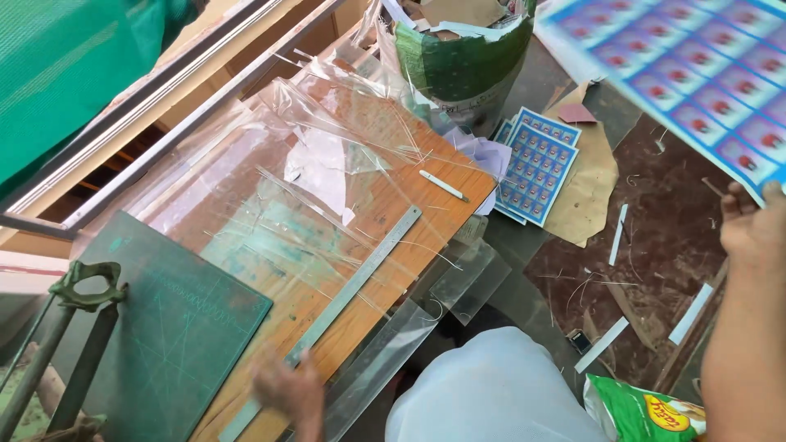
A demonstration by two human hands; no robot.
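The right hand (749,225) has its grip closed on the lower edge of a large printed sheet of blue-and-red labels (696,82), fingers curled over the paper, and it lifts the sheet high at the right, well clear of the desk (385,213). The left hand (282,389) is blurred at the near edge of the desk, touching or just over the lower end of the long steel ruler (352,286); whether its grip is open or closed I cannot tell. Held by one edge only, the sheet looks likely to sag or crease, so a light pinch with the paper kept flat seems wise. The ruler lies slantwise across the wood, with the green cutting mat (180,327) to its left and loose clear plastic film (327,164) spread over the far part; that film appears slippery, so a firm palm on the ruler would serve better than fingertips. A small white knife (442,185) rests near the far right corner, apart from both hands. More label sheets (536,164) lie on the floor beyond the desk, beside a green sack (467,65).
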